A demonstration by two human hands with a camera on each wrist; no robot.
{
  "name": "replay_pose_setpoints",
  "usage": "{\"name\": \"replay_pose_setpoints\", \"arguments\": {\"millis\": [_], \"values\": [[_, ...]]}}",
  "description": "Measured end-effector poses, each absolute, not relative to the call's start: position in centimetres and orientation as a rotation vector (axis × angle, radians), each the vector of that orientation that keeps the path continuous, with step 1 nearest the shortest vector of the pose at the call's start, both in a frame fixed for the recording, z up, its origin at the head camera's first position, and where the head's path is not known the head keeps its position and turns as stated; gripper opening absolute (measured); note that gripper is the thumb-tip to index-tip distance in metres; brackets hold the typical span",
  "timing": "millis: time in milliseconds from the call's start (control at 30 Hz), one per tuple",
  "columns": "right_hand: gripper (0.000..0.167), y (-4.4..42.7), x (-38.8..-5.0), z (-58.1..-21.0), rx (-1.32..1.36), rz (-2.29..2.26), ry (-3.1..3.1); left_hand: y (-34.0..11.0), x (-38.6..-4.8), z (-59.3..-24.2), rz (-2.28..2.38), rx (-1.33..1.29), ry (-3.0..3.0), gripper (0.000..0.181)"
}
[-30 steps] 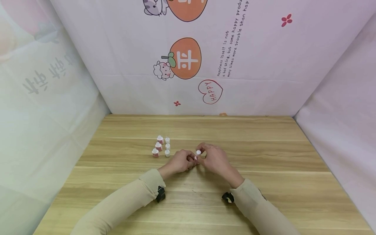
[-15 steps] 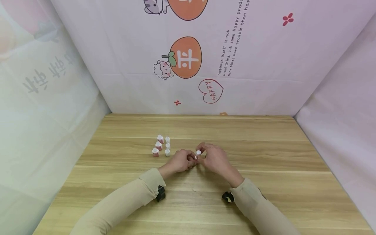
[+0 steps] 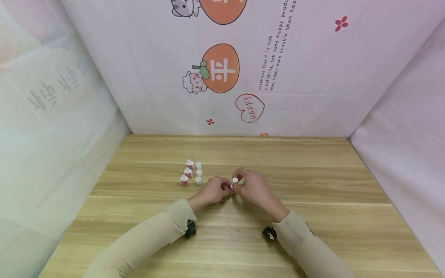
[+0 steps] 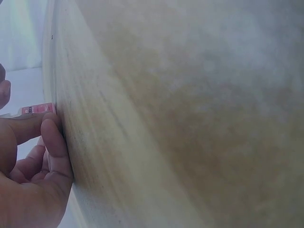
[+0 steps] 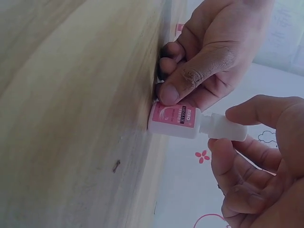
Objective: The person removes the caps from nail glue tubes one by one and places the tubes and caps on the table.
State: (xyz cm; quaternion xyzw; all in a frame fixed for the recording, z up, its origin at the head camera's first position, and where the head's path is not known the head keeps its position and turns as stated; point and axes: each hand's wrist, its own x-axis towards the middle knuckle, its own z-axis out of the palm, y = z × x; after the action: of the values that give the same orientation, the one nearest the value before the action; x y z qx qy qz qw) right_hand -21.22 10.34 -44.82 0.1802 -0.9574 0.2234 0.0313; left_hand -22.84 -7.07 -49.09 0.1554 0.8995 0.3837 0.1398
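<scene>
A small white glue bottle point(image 5: 173, 118) with a pink label stands upright on the table between my hands. My left hand point(image 3: 216, 189) holds it low down, thumb against its side near the tabletop. With thumb and finger, my right hand point(image 3: 255, 188) pinches the white cap point(image 5: 227, 128) at the top of the bottle. A narrow neck shows between cap and bottle body in the right wrist view. The left wrist view shows only part of the pink label point(image 4: 38, 109) behind the left fingers.
Left of my hands stand three similar white bottles point(image 3: 184, 180) with pink labels, in a row. Beside them is a row of three small white caps point(image 3: 198, 180). The wooden table point(image 3: 313, 231) meets printed white cloth walls point(image 3: 295, 108) at the back and sides.
The fingers of my right hand shift very slightly around the cap. Otherwise both hands, the bottle and the rows on the left stay where they were.
</scene>
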Motion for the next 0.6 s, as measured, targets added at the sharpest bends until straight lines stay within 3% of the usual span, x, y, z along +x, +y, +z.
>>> {"name": "replay_pose_setpoints", "arguments": {"millis": [600], "values": [[0.015, 10.87, -21.34, -43.98, 0.515, 0.898, -2.844, -7.28, -22.64, -48.95, 1.101, 0.442, 2.593, 0.010]]}}
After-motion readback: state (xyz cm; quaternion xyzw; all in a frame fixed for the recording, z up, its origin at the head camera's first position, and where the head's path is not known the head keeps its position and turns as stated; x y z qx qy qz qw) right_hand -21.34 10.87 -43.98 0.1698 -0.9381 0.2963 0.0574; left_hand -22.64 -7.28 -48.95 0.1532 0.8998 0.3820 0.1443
